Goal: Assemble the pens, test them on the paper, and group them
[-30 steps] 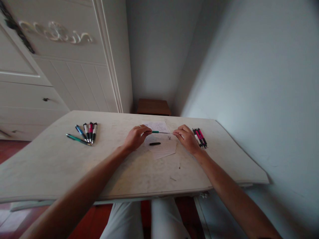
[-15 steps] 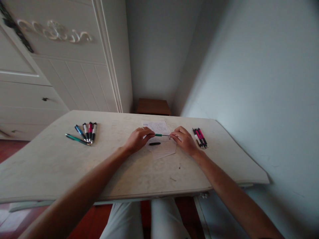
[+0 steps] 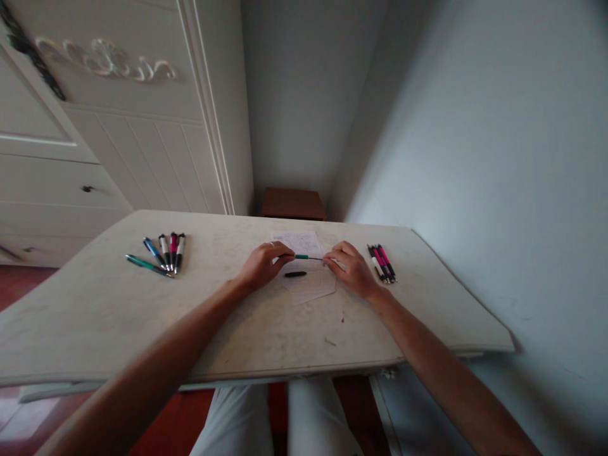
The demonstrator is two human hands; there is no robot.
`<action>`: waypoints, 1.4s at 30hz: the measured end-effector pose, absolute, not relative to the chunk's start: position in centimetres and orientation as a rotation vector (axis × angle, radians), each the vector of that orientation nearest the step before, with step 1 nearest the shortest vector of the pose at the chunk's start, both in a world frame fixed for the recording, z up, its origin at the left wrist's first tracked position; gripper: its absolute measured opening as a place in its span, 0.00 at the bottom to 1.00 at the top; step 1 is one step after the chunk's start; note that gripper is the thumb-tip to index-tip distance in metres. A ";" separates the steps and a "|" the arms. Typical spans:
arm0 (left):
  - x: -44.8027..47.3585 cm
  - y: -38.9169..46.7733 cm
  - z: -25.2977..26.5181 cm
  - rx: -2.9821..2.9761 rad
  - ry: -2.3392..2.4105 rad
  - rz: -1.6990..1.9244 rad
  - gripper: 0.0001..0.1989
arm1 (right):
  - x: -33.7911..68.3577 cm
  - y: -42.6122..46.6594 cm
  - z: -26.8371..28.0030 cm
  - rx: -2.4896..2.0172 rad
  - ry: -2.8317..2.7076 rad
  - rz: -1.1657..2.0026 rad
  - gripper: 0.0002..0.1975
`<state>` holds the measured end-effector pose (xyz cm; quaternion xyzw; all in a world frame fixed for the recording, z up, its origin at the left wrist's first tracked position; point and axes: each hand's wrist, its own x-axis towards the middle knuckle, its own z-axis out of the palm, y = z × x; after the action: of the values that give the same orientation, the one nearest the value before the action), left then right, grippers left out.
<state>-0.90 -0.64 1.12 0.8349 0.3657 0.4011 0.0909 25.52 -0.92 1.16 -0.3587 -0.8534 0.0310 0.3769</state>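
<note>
Between my hands, a green pen barrel [image 3: 301,256] lies level with a thin dark refill [image 3: 315,258] coming out of its right end. My left hand [image 3: 265,265] is closed on the barrel's left end. The fingertips of my right hand [image 3: 349,266] pinch the refill's far end; its tip is hidden. Just below the barrel, a black pen part [image 3: 295,274] rests on the lined paper sheets [image 3: 311,290]. Handwriting covers the upper sheet.
Several pens [image 3: 171,250] in blue, white, pink and black, with a green pen [image 3: 148,265], lie fanned on the left of the white table [image 3: 223,342]. More pink, white and black pens [image 3: 381,263] sit to the right. A wall [image 3: 498,190] borders the right side.
Almost nothing differs. Both hands keep the same grip on the pen barrel and refill, and the view has shifted very slightly.
</note>
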 end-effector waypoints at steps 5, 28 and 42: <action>-1.0 -0.5 0.9 2.423 1.083 1.199 0.08 | 25.6 -1.1 1.9 -0.927 -2.109 0.137 0.12; -1.2 0.6 1.4 1.758 1.246 1.372 0.16 | 22.2 -1.8 1.0 -0.751 -2.468 -0.113 0.07; -2.1 1.4 0.6 1.847 1.460 1.419 0.09 | 26.0 0.0 1.6 -0.995 -1.964 0.211 0.09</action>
<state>-2.13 1.38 0.57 0.6590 0.5209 0.5064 0.1949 25.99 0.03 1.61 -0.4022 -0.7936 0.0855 0.4484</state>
